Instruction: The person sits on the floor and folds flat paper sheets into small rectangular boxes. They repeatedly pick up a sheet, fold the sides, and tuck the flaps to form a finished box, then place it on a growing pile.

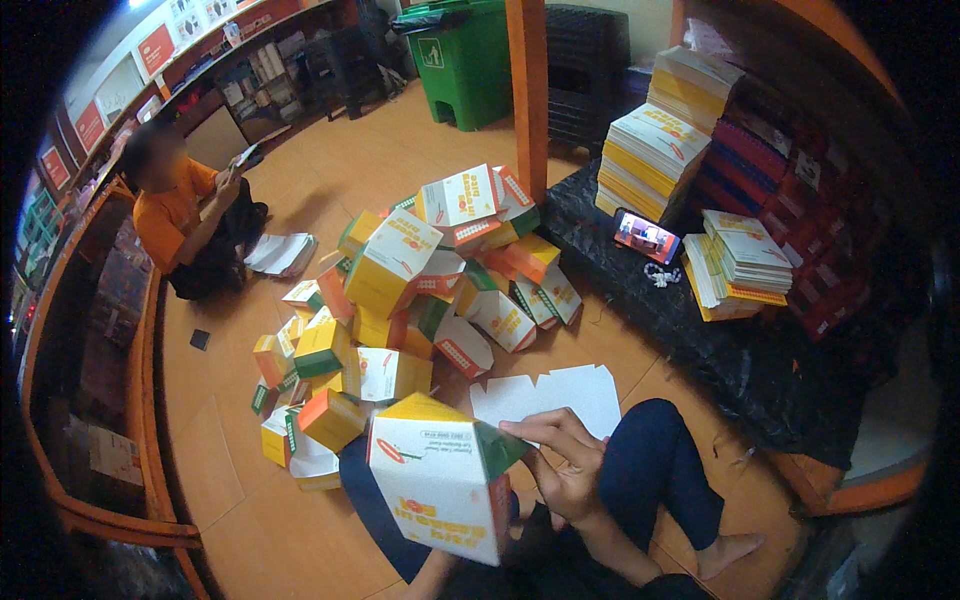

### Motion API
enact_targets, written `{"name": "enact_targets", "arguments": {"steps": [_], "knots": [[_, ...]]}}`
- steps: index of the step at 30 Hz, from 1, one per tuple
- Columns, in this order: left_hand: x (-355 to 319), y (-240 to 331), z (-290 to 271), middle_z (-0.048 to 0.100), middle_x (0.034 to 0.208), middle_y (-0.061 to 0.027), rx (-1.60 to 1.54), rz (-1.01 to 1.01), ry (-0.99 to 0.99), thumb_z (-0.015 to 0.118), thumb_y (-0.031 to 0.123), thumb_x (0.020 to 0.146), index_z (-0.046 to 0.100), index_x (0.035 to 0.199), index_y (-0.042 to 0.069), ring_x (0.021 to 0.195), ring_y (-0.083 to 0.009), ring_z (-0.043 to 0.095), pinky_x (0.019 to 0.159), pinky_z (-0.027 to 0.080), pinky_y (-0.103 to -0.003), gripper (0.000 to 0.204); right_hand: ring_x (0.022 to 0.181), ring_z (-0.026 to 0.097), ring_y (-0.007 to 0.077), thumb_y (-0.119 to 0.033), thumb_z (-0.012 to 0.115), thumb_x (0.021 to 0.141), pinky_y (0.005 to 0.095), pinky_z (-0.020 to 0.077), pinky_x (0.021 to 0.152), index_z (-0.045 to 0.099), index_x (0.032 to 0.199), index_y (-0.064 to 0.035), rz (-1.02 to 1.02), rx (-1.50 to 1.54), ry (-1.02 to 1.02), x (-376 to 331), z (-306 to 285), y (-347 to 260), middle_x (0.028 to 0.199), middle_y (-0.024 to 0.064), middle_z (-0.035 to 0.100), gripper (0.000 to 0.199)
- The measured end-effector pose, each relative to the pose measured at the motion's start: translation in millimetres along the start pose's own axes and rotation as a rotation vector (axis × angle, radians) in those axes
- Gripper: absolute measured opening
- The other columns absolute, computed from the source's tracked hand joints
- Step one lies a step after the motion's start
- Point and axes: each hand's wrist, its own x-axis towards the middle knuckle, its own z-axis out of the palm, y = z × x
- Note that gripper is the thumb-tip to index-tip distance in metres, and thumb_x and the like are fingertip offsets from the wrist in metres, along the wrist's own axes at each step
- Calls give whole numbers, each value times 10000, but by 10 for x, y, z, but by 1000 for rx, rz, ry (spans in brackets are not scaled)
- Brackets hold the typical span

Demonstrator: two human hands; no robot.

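Observation:
A folded carton box (440, 485), white with yellow, green and orange panels, is raised in front of my lap. My right hand (562, 468) grips its right side, fingers curled over the green flap. My left forearm (432, 578) runs up from the lower edge beneath the box; the hand itself is hidden behind it. My legs in dark blue trousers (655, 470) are folded on the wooden floor. A flat white carton blank (555, 392) lies just beyond my right hand.
A heap of folded boxes (400, 290) fills the floor ahead. Stacks of flat cartons (660, 150) and a lit phone (647, 237) rest on a black mat (700, 330) at right. An orange post (528, 90), a green bin (460, 60) and a seated person (185, 215) stand farther off.

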Motion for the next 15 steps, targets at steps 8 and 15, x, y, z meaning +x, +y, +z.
{"name": "enact_targets", "arguments": {"steps": [8,15], "knots": [[-183,-228,54,602,1296,-122,101,-144,-30,536,72,1016,593,1293,16,1205,-233,537,1021,434,-361,288,793,665,254,85,745,682,341,552,708,699,1159,-32,-63,27,-144,15,14,-59,946,101,710,493],[63,498,63,605,1227,-148,-372,-221,4,516,56,1017,600,1259,6,1137,-272,554,1001,443,-379,261,781,668,267,81,751,685,347,566,693,687,1043,-31,-225,-168,38,-32,71,38,941,94,699,381]]}}
